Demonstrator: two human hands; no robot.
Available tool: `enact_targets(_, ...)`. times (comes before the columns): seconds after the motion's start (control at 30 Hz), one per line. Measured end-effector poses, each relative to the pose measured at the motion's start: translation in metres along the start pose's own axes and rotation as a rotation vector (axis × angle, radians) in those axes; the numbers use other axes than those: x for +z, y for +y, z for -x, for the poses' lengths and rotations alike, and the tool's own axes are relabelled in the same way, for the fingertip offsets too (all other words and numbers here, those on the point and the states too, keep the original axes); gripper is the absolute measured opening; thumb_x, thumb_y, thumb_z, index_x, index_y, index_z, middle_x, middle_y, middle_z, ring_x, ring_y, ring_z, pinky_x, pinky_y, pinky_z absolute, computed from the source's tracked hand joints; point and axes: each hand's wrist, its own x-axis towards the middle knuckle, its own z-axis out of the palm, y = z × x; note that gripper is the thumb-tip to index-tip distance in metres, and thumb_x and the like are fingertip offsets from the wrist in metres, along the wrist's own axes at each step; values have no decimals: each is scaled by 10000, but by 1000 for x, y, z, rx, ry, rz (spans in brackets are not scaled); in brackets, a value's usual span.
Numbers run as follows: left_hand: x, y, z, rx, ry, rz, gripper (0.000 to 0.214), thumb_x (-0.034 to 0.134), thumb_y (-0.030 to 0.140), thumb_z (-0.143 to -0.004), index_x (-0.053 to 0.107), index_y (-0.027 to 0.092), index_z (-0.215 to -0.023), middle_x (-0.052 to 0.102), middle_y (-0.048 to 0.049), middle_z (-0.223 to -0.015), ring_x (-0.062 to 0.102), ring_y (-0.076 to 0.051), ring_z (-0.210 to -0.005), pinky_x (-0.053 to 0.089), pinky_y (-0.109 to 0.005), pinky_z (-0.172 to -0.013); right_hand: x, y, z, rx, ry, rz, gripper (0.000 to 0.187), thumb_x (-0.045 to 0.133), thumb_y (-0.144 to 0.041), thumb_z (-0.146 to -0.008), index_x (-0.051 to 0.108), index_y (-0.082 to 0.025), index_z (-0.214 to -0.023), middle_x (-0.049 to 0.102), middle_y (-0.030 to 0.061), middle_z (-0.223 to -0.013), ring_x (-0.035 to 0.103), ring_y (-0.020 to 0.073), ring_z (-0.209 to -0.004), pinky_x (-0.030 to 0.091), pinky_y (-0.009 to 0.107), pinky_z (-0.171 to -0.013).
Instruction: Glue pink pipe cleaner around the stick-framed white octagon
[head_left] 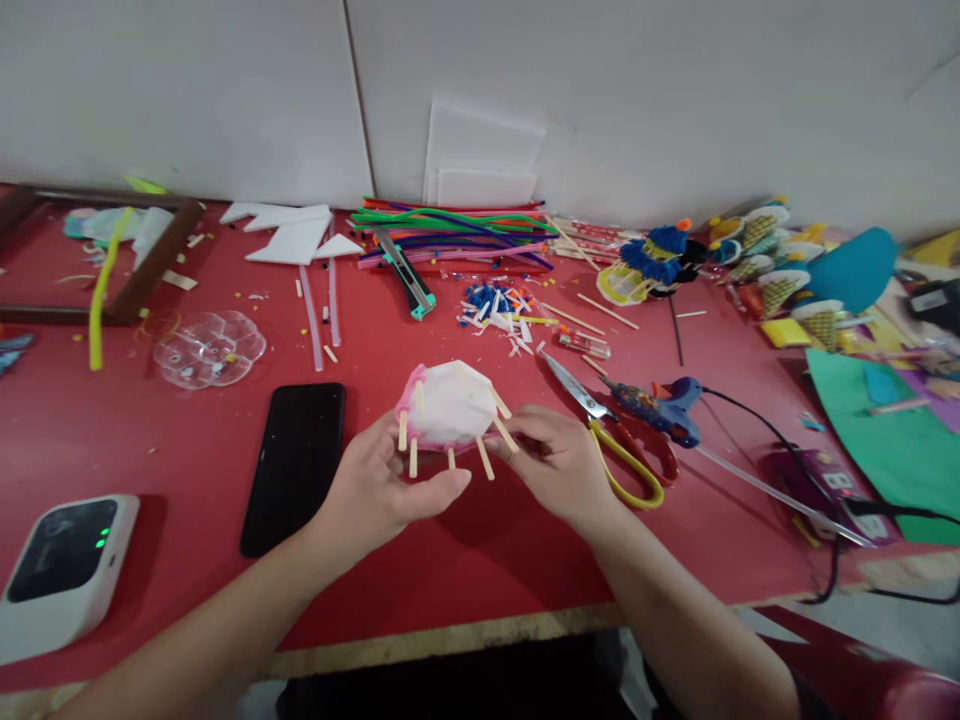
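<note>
Between my hands is a small white craft piece (pixel 454 405) with several short wooden sticks around its rim and pink fuzzy pipe cleaner (pixel 407 398) along its left and lower edge. My left hand (pixel 390 480) holds it from the left and below, its thumb stretched across the front. At the lower right edge, the fingers of my right hand (pixel 559 465) are closed, pinching by the sticks and pink strand; the fingertips are partly hidden. The piece is held above the red table (pixel 465 570). Just right of my right hand lie scissors (pixel 630 465) with yellow and red handles.
A black phone (pixel 294 468) and a white device (pixel 67 560) lie left. A blue glue gun (pixel 656 405) with its cord is at right. Behind are a box cutter (pixel 405 275), pipe cleaners (pixel 457 235), cut scraps (pixel 499 305) and a clear palette (pixel 210 348). Green sheet (pixel 877 440) lies far right.
</note>
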Motion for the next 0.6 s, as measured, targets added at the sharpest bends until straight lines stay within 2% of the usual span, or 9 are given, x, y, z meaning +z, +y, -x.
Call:
enact_targets(0.13, -1, 4, 1, -20, 41, -178, 397, 775, 305, -643, 655, 189, -1003, 784, -42, -892, 735, -232, -805, 591, -294, -662, 1, 2, 2, 88, -14, -48, 117, 656, -201, -837, 762, -215, -790, 741, 5, -705, 643, 130, -596, 484, 223, -565)
enact_targets(0.3, -4, 6, -1, 88, 29, -441, 402, 758, 332, -623, 664, 195, -989, 771, -13, -790, 697, -198, -629, 540, -258, -526, 1, 2, 2, 222, -39, -172, 128, 691, -280, -807, 757, -209, -722, 716, -4, -622, 633, 133, -550, 491, 221, -542)
enact_targets(0.37, -5, 6, -1, 125, 21, -485, 410, 767, 342, -623, 672, 191, -992, 772, -17, -785, 698, -198, -622, 540, -254, -522, 1, 2, 1, 253, -49, -220, 156, 709, -326, -799, 762, -208, -710, 700, -9, -600, 616, 125, -536, 488, 218, -538)
enact_targets(0.5, -6, 3, -1, 183, 3, -516, 458, 795, 342, -607, 687, 199, -1028, 779, -21, -849, 718, -207, -702, 569, -261, -610, 1, 2, 0, 302, -81, -308, 202, 751, -408, -768, 787, -210, -752, 675, -15, -582, 596, 121, -527, 478, 219, -520)
enact_targets(0.6, -7, 1, -1, 179, -21, -548, 468, 797, 344, -611, 691, 213, -1047, 767, -2, -814, 699, -188, -649, 561, -254, -588, 1, 1, 0, 328, -89, -327, 235, 765, -445, -749, 794, -213, -764, 671, -14, -585, 605, 134, -547, 477, 227, -514)
